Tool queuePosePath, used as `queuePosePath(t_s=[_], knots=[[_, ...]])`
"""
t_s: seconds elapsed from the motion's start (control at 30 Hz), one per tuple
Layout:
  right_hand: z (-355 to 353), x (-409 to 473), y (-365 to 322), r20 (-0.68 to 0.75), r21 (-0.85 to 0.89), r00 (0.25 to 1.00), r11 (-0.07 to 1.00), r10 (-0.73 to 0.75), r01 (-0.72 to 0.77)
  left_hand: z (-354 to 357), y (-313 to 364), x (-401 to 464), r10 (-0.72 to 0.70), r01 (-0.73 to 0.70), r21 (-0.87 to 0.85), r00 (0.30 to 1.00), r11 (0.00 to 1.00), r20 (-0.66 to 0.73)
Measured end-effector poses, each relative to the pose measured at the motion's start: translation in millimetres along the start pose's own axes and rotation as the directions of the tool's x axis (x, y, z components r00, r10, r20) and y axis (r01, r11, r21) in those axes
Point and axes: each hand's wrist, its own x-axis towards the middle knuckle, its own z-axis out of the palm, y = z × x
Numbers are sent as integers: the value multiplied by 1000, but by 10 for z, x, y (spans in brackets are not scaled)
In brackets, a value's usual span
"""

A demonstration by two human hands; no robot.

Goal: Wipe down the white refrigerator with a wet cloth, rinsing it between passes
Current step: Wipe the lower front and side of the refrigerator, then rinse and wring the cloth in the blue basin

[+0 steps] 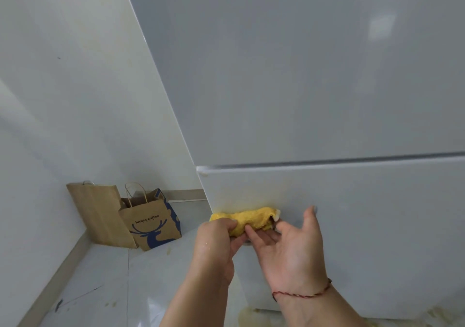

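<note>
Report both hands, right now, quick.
Left hand: closed, gripping the yellow cloth.
Right hand: open, palm toward the camera, fingertips touching the yellow cloth.

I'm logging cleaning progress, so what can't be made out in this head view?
Head view only:
White refrigerator: top and right side cut off by the frame edges.
Bunched yellow cloth: lower part covered by the left hand and the right hand; whether it is wet cannot be told.
Plain brown paper bag: lower right corner hidden behind the printed brown paper bag.
</note>
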Motion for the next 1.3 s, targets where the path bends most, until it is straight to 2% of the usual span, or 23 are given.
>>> queuePosePath(t_s=[0.23,0.33,0.47,0.63,0.73,0.83,1.13,1.23,1.3], knots=[[583,-559,-321,118,-197,990,975,-82,104,192,730,-602,100,-97,-117,995,988,21],[776,-853,-413,92,-299,988,943,-125,147,229,976,-926,32,-26,-173,999,985,32],[897,-1166,-459,-52,-427,984,895,-168,130,141,1094,-1316,-93,106,-204,993,973,71],[985,-1456,-512,-106,-587,981,807,-161,69,-104,1183,-1704,-169,195,-127,967,972,188],[1081,-1599,-507,-66,-701,977,706,-204,100,-223,1326,-1881,-182,206,-86,957,975,228],[1315,-1715,-439,-20,-767,971,626,-238,138,-298,1502,-1952,-171,178,-21,967,984,186],[2096,-1855,-125,159,-835,955,481,-252,266,-730,2156,-2119,-11,28,-111,989,993,150],[2323,-1939,-14,183,-800,964,541,-193,261,-902,2313,-2254,46,-39,-58,991,998,127],[2466,-1999,65,159,-742,987,663,35,96,-1039,2388,-2352,103,-95,-63,986,993,129]])
